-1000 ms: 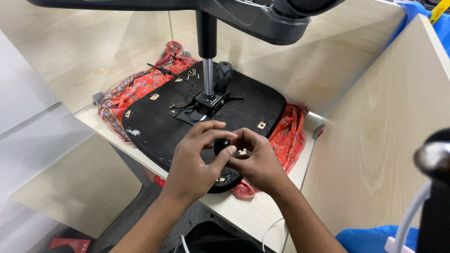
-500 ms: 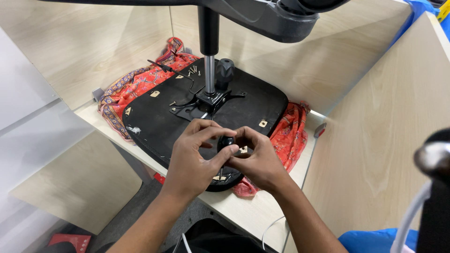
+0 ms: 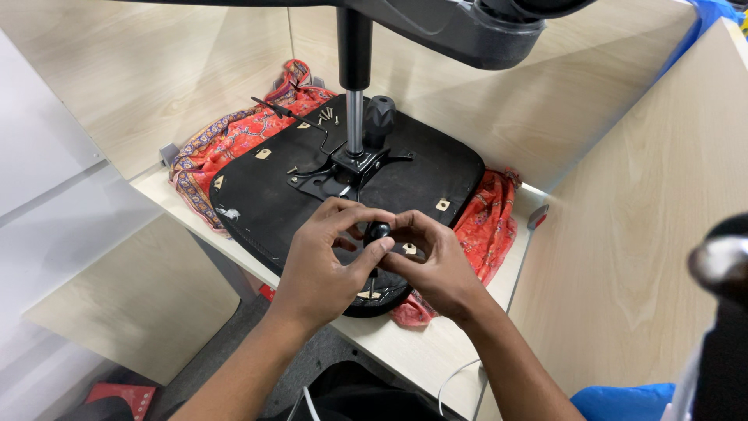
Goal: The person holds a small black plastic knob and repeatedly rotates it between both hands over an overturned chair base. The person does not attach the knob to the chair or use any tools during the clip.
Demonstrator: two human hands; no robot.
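Note:
A black office chair seat (image 3: 421, 168) lies upside down on a red patterned cloth (image 3: 234, 132) on a light wooden desk (image 3: 421, 359). Its metal gas column (image 3: 354, 117) rises from the mounting plate (image 3: 343, 175) toward the chair base (image 3: 460, 27) at the top of the view. My left hand (image 3: 323, 261) and my right hand (image 3: 436, 261) meet over the seat's near edge. Both pinch a small round black knob (image 3: 379, 230) between their fingertips. A larger black knob (image 3: 380, 117) stands beside the column.
Several loose screws (image 3: 327, 117) lie on the seat near the cloth. Wooden partition walls (image 3: 647, 218) enclose the desk on the right and at the back. A white cable (image 3: 456, 382) hangs at the desk's front edge. A blue object (image 3: 623, 401) sits at bottom right.
Both hands stay together on the small knob; the fingers have shifted slightly around it. The view has drifted a little, and the seat has not moved.

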